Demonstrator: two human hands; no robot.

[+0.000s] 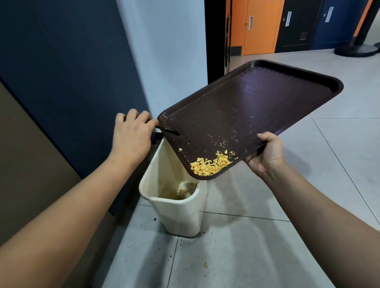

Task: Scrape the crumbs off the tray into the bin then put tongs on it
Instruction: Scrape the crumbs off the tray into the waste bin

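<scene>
Over the bin [180, 209], from the head camera, a dark brown plastic tray [261, 106] is held tilted, its near-left corner lowest and hanging right above the bin's open mouth. Yellow crumbs [211, 165] have piled up in that low corner, right against the rim, with 1 stray bit a little further up the left edge and a dusting of tiny pale specks across the middle of the tray.

Right hand [266, 153] grips the near long edge of the tray, thumb on top of the rim, fingers curled underneath, just beside the crumb pile. Left hand [132, 134] is at the tray's left short edge, fingers curled around a thin dark tool [170, 131] whose tip pokes over the rim onto the tray surface. Can't really tell what the tool is, only a short dark bit of it shows past the fingers.

Bin is a cream rectangular plastic one standing on the grey tiled floor [250, 252], pushed up near a dark blue wall panel [64, 62]. Inside it looks stained brownish, with some pale rubbish at the bottom. Floor around it has dark specks scattered about and 1 yellow crumb [205, 265] lying in front of the bin.

Beyond the doorway at the back there are orange, black and blue lockers [263, 20].
</scene>
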